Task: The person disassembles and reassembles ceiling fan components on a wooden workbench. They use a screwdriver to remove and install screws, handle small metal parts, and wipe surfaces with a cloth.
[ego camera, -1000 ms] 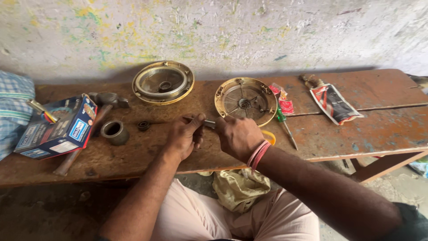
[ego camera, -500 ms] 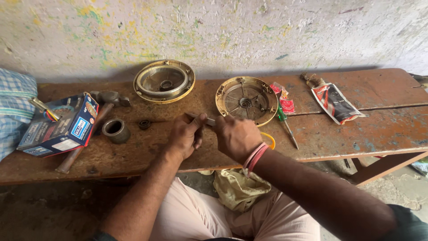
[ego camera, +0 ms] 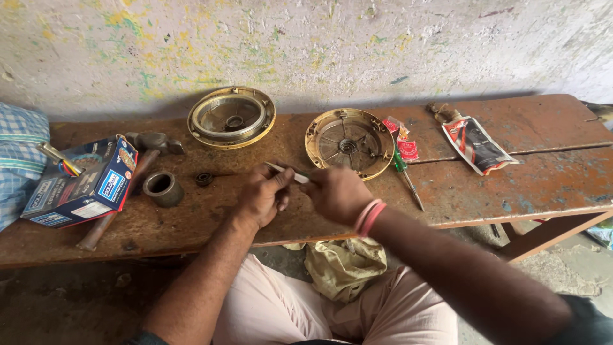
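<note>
Rod (ego camera: 287, 172): thin, pale; now lifted clear between both hands, where half a second ago the hands sat lower over a darker small part. Judged: work has passed to handling the rod itself. Left hand (ego camera: 262, 198) pinches its left end; right hand (ego camera: 337, 193) is clenched on the other. Bench (ego camera: 543, 185): front edge lies just under the wrists. Ring (ego camera: 163, 188) and bearing (ego camera: 204, 179) stand left, cover (ego camera: 350, 142) just behind, screwdriver (ego camera: 405, 176) right. Open room: bare wood far right.

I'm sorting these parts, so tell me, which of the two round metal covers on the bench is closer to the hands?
The right-hand cover, with spoke-like ribs inside, lies just beyond the right hand. The other cover, ringed and bowl-like, sits farther back by the wall.
</note>
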